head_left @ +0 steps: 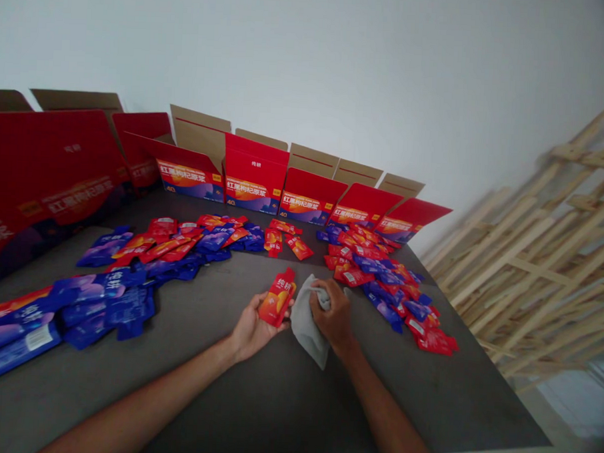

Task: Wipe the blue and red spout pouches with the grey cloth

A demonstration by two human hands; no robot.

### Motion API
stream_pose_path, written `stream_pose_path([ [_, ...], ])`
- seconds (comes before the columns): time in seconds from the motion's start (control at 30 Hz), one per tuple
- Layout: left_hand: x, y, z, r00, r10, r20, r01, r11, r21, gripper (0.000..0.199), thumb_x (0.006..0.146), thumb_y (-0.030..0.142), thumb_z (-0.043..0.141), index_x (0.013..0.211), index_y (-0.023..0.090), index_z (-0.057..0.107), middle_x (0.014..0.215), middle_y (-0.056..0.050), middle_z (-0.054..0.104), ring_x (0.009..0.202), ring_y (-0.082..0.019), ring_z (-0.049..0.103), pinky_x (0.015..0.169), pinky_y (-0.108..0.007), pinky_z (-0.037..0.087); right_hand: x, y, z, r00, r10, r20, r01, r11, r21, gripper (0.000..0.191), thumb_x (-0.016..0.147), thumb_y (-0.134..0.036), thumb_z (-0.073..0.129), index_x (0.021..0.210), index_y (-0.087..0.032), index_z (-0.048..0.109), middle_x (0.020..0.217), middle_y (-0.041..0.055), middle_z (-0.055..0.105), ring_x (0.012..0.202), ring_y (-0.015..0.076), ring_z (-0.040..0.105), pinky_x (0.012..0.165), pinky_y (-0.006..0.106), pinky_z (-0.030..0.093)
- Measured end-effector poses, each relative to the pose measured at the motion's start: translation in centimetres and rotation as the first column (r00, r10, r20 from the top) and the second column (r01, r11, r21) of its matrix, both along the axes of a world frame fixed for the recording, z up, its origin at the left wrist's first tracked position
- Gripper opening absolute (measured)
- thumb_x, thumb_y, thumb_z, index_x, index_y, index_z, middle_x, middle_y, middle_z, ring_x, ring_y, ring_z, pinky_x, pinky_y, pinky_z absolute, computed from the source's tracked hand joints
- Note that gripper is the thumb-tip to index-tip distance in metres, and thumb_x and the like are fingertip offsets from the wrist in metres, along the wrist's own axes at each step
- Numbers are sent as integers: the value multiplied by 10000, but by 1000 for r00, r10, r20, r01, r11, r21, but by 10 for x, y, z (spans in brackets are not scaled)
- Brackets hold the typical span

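Observation:
My left hand [251, 330] holds a red-and-orange foil sachet [277, 297] upright in its palm, with the fingers partly hidden behind the sachet. Just to the right, my right hand [332, 312] is closed on a crumpled grey cloth [306, 322], whose lower end hangs toward the tabletop. The cloth lies close against the sachet's right edge. Both hands are above the dark grey table [254, 398], near its middle.
Loose red and blue sachets [384, 283] lie in heaps across the table, with a larger blue group [103, 304] at the left. Opened red cartons [254, 174] stand along the far edge against a white wall. Wooden slat frames [525, 256] lean at the right, beyond the table edge.

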State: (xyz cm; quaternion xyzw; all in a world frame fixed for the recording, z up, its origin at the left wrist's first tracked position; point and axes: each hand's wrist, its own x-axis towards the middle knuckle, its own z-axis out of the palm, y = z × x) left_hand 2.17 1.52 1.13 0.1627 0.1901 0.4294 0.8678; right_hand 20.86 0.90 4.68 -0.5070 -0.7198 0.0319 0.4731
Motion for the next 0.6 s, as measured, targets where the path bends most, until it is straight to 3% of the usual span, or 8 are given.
stream_pose_path([
  [0.13, -1, 2, 1, 995, 51, -82, -44, 996, 76, 211, 869, 230, 624, 1057, 145, 669, 896, -56, 691, 731, -135, 624, 656, -254, 497, 2, -1, 0, 1000, 0, 14, 0, 1000, 2, 133, 870, -207, 503, 961, -221, 598, 925, 43, 662, 891, 199, 651, 843, 330, 502],
  [0.3, 0, 5, -3, 949, 204, -241, -159, 968, 194, 484, 720, 151, 799, 1165, 186, 612, 918, -22, 715, 703, -115, 661, 671, -224, 520, 4, -3, 2, 997, 49, 52, -48, 999, -16, 119, 870, -217, 511, 949, -223, 599, 915, 44, 654, 891, 201, 655, 838, 330, 504],
  [0.43, 0, 6, -5, 930, 233, -283, -140, 940, 312, 529, 723, 199, 804, 1209, 200, 598, 1027, -61, 743, 737, -165, 710, 698, -253, 528, 2, -3, 2, 986, 138, 97, -135, 990, -38, 127, 871, -210, 523, 966, -218, 607, 920, 43, 653, 890, 188, 650, 829, 305, 498],
  [0.6, -1, 4, -4, 944, 205, -258, -129, 950, 283, 480, 785, 222, 749, 1246, 176, 626, 1065, -89, 745, 764, -175, 706, 734, -259, 511, -3, 0, -2, 957, 205, 207, -171, 971, -169, 177, 859, -166, 544, 1014, -218, 611, 969, 29, 662, 876, 175, 651, 810, 281, 491],
])
